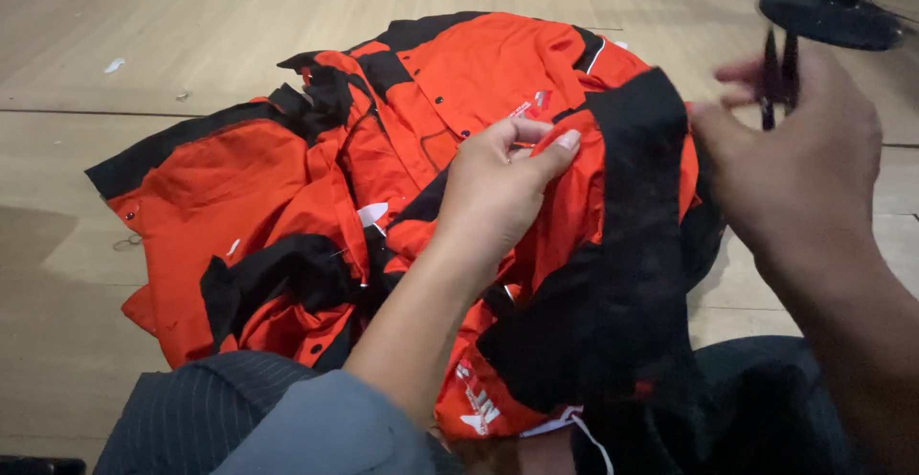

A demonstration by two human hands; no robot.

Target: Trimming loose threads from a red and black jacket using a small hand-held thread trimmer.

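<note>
Left hand (498,183) pinched the orange-and-black jacket (383,207) by its black-trimmed edge; right hand (795,159) gripped small black snips (778,78) just beside. Bare wooden floor (144,34) lay open beyond the heap.

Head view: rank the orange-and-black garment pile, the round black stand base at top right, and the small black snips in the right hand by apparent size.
1. Orange-and-black garment pile, largest by far.
2. Round black stand base, partly cut off by the frame.
3. Black snips in the right hand, smallest, though nearness to the camera enlarges them.
</note>
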